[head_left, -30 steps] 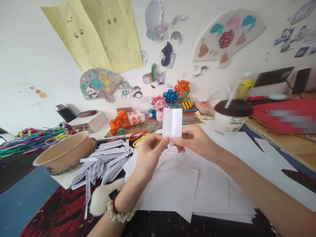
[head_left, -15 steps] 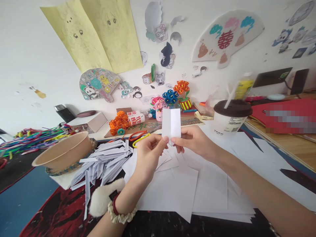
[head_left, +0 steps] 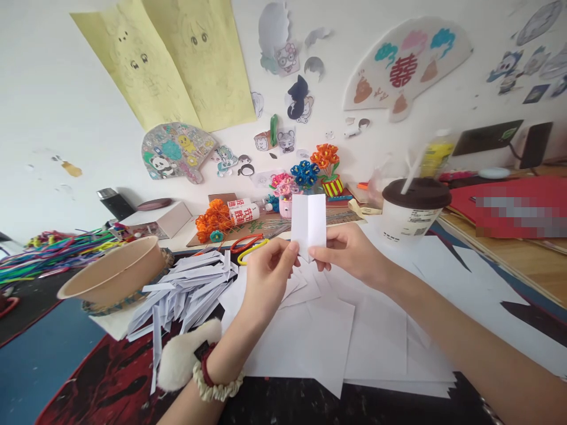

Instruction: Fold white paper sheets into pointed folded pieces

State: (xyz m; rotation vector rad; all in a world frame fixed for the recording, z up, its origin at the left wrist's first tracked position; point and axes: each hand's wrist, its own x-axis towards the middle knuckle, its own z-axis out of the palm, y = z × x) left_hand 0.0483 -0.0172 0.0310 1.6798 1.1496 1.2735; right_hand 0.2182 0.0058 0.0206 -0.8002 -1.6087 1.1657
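The creased white paper [head_left: 309,215] stands roughly upright between the two hands, a fold line running up its middle. The left hand [head_left: 270,268] pinches its lower left corner, thumb in front and fingers curled behind; the right hand [head_left: 354,251] grips the lower right corner, its thumb also across the front. How firmly the hidden fingers press, I cannot tell.

The step in hand seems to be shaping this fold. To do it well, match the two long edges before pressing, keep the grip light so that the thin paper does not buckle, and run a thumb along the whole crease rather than nipping one spot.

Just below the creased white paper lie loose white sheets [head_left: 301,339]; to its left is a heap of narrow folded strips [head_left: 190,289].

Containers ring it further out. Just behind it, a pink pot [head_left: 284,208] holds pink flowers; behind and to its right, a striped pot [head_left: 333,186] holds orange ones. Left of it, a bottle with red lettering [head_left: 245,211] lies on its side. Well to its left, beyond the strips, sits a tan bowl [head_left: 110,277] whose inside is hidden. To its right stands a cup [head_left: 410,215] with a dark lid and a straw, contents unseen.
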